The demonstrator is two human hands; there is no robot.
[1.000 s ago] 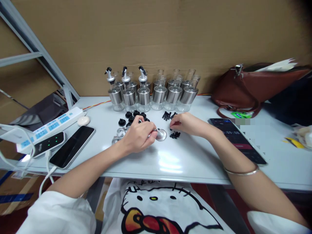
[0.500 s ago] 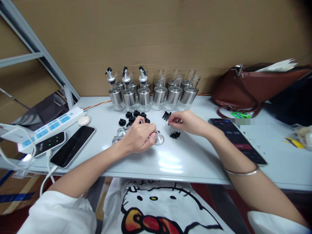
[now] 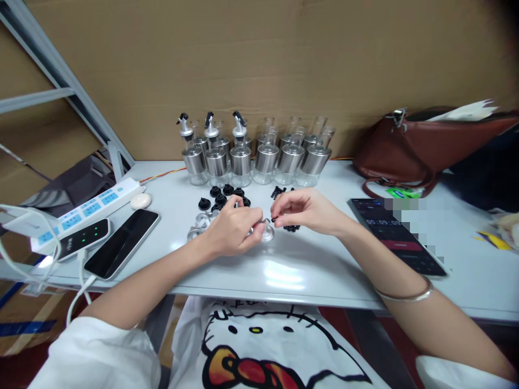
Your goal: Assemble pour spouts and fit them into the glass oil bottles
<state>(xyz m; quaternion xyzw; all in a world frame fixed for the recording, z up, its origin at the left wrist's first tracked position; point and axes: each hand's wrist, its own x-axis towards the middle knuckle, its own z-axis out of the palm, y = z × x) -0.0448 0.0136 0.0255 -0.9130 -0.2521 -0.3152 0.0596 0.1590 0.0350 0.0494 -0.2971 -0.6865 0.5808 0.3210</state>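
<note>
My left hand (image 3: 233, 229) is closed, thumb and fingers gripping the narrow end of a silver pourer cap (image 3: 268, 233) whose flared base points down toward the tabletop. Close by on the right, my right hand (image 3: 302, 210) pinches a small black piece (image 3: 273, 220) right at the cap's tip; whether they touch I cannot tell. Several more silver caps (image 3: 194, 232) lie partly behind my left wrist. Beyond it sits a cluster of black ribbed stoppers (image 3: 215, 192). Behind and beneath my right hand are thin black pieces (image 3: 277, 192) and a pile of small black parts (image 3: 292, 228).
Glass bottles with steel bands (image 3: 266, 158) stand in rows at the back; three carry pourers (image 3: 211, 127). To the left are a power strip (image 3: 91, 208), a phone (image 3: 122, 243) and cables. A larger phone (image 3: 399, 237) and a brown bag (image 3: 438, 143) are at right.
My right hand has moved left from the black pieces to the silver cap in my left hand, carrying a small black piece. My left hand has barely moved.
</note>
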